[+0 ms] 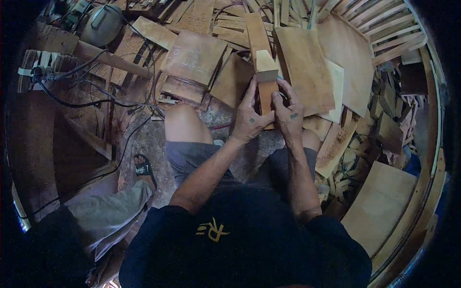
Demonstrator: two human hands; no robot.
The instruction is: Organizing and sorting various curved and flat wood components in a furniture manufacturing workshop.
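Note:
A long reddish-brown wooden strip [255, 36] points away from me between my knees. On it rests a small wooden block [267, 63] with a pale, angled upper face and a darker near end. My left hand [250, 115] is closed along the strip's left edge, its thumb lying across the strip. From the other side my right hand [290, 113] grips it, thumb bent on the top face. The index fingertips of both hands come up to the near corners of the block. My fingers hide part of the strip's underside.
Wooden panels [305, 69] lean in front on the right, and more boards [192, 57] are stacked ahead on the left. Black cables [103, 101] run at left. Offcuts [357, 158] pile up at right. Another person's sandalled foot [143, 168] stands at lower left.

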